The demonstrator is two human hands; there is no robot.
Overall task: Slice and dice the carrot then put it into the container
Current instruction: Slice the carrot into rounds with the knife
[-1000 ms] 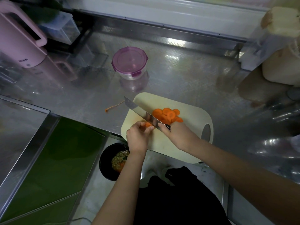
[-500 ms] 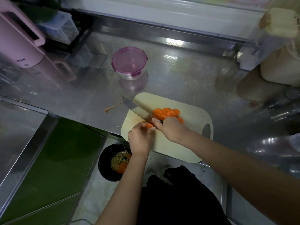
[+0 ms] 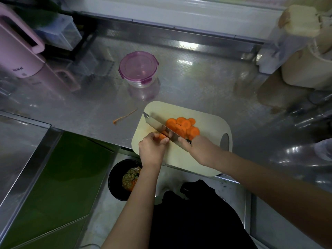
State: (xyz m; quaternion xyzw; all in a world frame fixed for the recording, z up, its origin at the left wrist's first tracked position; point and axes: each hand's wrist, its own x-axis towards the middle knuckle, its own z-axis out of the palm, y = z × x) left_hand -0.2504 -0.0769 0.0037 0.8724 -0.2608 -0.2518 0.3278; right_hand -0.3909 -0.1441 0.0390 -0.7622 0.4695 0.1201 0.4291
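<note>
A cream cutting board [image 3: 212,123] lies on the steel counter, overhanging its front edge. On it sits a pile of round carrot slices [image 3: 183,127]. My left hand [image 3: 152,150] pinches a short carrot stub [image 3: 162,136] against the board. My right hand [image 3: 203,151] grips the handle of a broad knife [image 3: 158,124], whose blade stands between the stub and the slice pile. A round clear container with a purple lid [image 3: 138,68] stands shut on the counter behind the board.
A carrot tail [image 3: 124,116] lies on the counter left of the board. A pink kettle [image 3: 18,49] stands far left, a cream jar [image 3: 305,69] far right. Below the counter edge sits a black bin [image 3: 115,178] with scraps.
The knife and my right hand drew back toward me a little after a forward stroke. My left hand stays on the carrot stub.
</note>
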